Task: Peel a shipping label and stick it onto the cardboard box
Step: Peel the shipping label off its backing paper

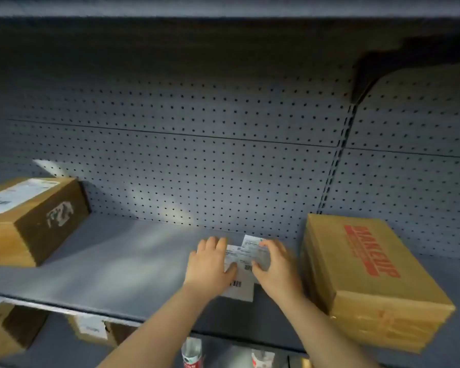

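1. labels (pixel 241 272) lie as a small white pile on the grey shelf (pixel 112 264), between the 2 hands, with barcodes visible on the sheets; how many sheets there are is hard to tell

2. left hand (pixel 210 264) rests palm down on the pile's left edge, fingers loosely curled, thumb pressing the paper; it pins the sheet and does not seem to grip it

3. right hand (pixel 274 266) sits on the right side, fingers bent over the top sheet's far corner and thumb near a barcode; whether it has pinched an edge cannot be told, since blur hides the fingertips

4. cardboard box (pixel 367 277) with red print stands just beside the right hand and looks unlabelled on top, so it is probably the target; a 2nd box (pixel 29 216) at far left already carries a label

5. judged stage: early, with the peel itself not yet started

6. risks from here:
- picking up backing and label together, because the edge has not separated
- the label tearing or curling onto itself if pulled fast from 1 corner
- the loose pile sliding off the shelf's front lip if the left hand lifts
- sticking it crooked or creased on the box, as the adhesive grabs at first touch
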`<state>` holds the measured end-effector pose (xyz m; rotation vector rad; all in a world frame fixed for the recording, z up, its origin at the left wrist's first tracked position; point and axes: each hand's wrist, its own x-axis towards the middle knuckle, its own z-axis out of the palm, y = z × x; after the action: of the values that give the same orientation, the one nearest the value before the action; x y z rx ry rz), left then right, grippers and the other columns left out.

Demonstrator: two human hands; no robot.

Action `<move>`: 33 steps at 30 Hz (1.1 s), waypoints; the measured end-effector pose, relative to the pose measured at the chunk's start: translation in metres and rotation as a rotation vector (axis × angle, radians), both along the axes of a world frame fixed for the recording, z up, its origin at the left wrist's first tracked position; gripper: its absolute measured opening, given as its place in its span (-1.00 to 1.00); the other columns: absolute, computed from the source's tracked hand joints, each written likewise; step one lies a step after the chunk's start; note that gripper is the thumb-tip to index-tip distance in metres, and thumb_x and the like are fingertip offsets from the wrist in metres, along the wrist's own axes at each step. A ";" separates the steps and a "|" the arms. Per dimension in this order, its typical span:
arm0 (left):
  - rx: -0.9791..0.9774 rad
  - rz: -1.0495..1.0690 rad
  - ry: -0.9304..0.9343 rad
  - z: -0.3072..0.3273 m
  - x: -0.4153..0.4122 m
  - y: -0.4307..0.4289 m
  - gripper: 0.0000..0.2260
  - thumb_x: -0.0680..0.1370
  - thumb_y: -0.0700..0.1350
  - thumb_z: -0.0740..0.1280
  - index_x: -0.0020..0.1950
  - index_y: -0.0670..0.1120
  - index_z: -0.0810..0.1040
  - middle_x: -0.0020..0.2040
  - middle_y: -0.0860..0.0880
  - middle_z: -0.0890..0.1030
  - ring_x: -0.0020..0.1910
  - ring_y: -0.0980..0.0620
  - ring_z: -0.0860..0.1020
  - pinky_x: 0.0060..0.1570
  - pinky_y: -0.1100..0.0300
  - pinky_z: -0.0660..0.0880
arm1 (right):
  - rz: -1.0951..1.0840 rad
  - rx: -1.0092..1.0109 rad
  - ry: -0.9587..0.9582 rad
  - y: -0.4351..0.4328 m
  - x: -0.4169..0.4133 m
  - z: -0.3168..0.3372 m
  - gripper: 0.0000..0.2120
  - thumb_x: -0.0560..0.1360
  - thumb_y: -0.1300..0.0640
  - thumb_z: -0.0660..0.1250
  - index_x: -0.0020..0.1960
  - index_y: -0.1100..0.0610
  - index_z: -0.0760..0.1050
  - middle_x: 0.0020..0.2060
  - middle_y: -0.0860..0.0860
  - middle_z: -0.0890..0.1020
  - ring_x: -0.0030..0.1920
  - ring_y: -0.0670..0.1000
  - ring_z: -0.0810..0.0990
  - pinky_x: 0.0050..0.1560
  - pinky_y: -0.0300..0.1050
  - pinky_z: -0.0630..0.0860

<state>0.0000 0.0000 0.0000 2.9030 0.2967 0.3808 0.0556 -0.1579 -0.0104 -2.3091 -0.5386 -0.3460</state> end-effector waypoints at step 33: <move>-1.435 0.113 0.153 0.005 0.064 0.038 -0.78 0.59 -0.12 0.28 -0.03 -0.26 0.62 -0.12 -0.22 0.72 -0.22 -0.14 0.69 -0.17 0.05 0.66 | 0.209 -0.185 -0.348 -0.010 -0.003 -0.021 -0.66 0.53 -0.09 0.25 0.21 0.06 0.55 0.18 -0.08 0.62 0.25 -0.12 0.50 0.41 -0.09 0.24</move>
<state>0.0641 0.0380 0.0048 1.4986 0.4830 -0.0738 0.0524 -0.1676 -0.0315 -2.3508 -1.0139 -0.6237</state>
